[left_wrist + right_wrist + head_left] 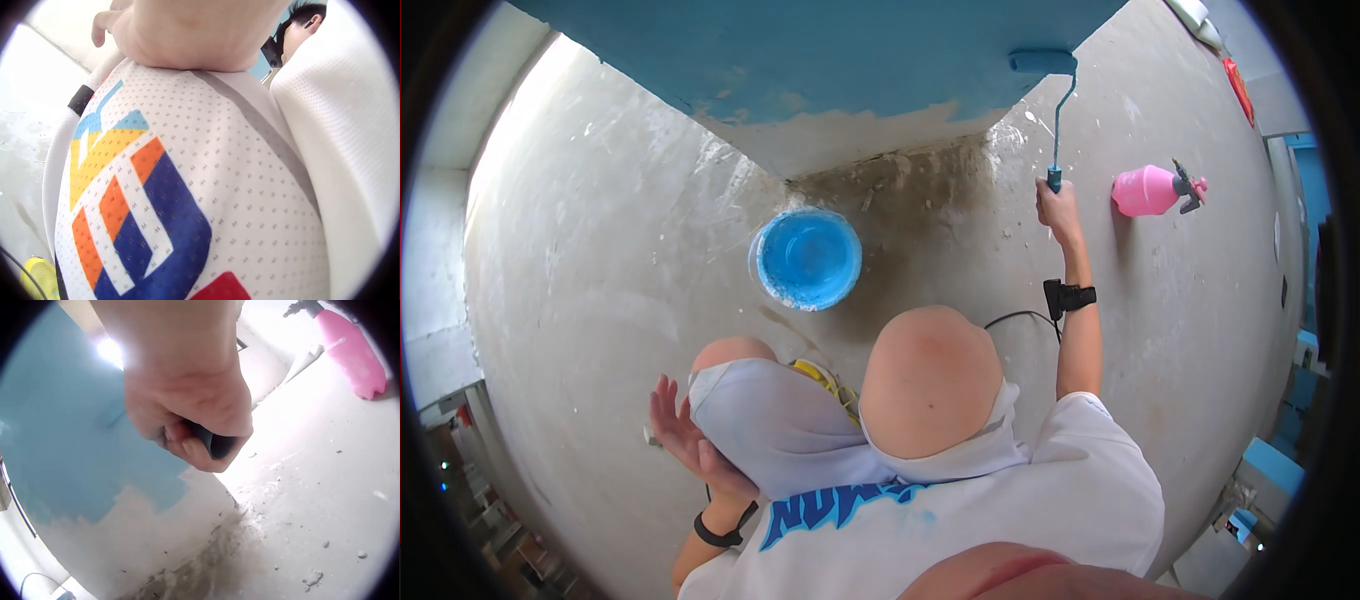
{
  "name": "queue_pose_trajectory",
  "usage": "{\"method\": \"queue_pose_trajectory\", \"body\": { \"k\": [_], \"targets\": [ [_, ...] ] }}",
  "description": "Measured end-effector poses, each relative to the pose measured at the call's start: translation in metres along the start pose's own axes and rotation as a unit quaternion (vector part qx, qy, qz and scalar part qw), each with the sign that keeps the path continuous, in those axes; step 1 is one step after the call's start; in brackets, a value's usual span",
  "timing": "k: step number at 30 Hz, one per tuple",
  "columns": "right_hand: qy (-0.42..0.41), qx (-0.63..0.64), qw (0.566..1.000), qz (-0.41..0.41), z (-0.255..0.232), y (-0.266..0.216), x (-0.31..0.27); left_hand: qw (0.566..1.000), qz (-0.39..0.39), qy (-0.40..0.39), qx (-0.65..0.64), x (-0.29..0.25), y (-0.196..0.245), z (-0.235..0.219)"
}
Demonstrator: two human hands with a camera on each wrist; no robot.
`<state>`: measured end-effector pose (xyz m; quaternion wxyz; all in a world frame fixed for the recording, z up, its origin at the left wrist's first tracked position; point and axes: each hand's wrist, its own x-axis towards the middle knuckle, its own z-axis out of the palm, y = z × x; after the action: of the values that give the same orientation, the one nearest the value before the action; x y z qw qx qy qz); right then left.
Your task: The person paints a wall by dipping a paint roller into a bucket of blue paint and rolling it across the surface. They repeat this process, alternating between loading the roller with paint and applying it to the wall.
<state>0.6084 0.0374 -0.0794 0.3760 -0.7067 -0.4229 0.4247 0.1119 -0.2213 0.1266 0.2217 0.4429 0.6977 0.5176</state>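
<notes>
My right hand (1057, 208) grips the handle of a paint roller (1055, 178), its fingers curled round the handle's end in the right wrist view. The roller's blue sleeve (1042, 62) lies over the right edge of a wall block (850, 75), whose lower strip is pale and unpainted. My left hand (698, 447) rests by the left knee, palm turned up and fingers loosely spread. In the left wrist view its heel leans on the printed white shorts (250, 156). A blue paint bucket (771, 272) stands on the floor between the block and the knees.
Right of the right hand, a pink spray bottle (1145, 191) with a dark pump head stands on the grey floor (630, 240). A red packet (1238, 92) lies at the far right. A black cable (1018, 314) runs to the right wrist's camera. Brown stains mark the floor beneath the block.
</notes>
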Motion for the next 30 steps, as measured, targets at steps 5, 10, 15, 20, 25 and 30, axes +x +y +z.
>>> {"method": "queue_pose_trajectory", "body": {
  "k": [5,10,15,20,25,30],
  "targets": [
    [-0.028,-0.012,0.998,0.059,0.021,0.059,0.007,1.0,0.005,-0.005,-0.002,0.001,0.001,0.002],
    [-0.042,-0.044,0.992,0.113,0.036,0.097,0.0,1.0,0.004,-0.006,-0.005,0.003,0.001,0.004],
    [-0.065,-0.108,0.98,0.153,0.039,0.122,-0.001,1.0,0.002,-0.005,0.002,0.003,0.004,0.004],
    [-0.055,-0.085,0.986,0.136,0.03,0.116,-0.004,1.0,0.0,0.006,-0.004,0.0,0.002,0.004],
    [-0.034,-0.05,0.991,0.119,0.025,0.067,-0.021,1.0,0.007,0.0,-0.012,0.001,0.001,0.005],
    [-0.016,-0.012,0.996,0.084,0.024,0.036,-0.028,1.0,0.012,-0.009,-0.013,0.004,-0.001,0.005]
  ]
}}
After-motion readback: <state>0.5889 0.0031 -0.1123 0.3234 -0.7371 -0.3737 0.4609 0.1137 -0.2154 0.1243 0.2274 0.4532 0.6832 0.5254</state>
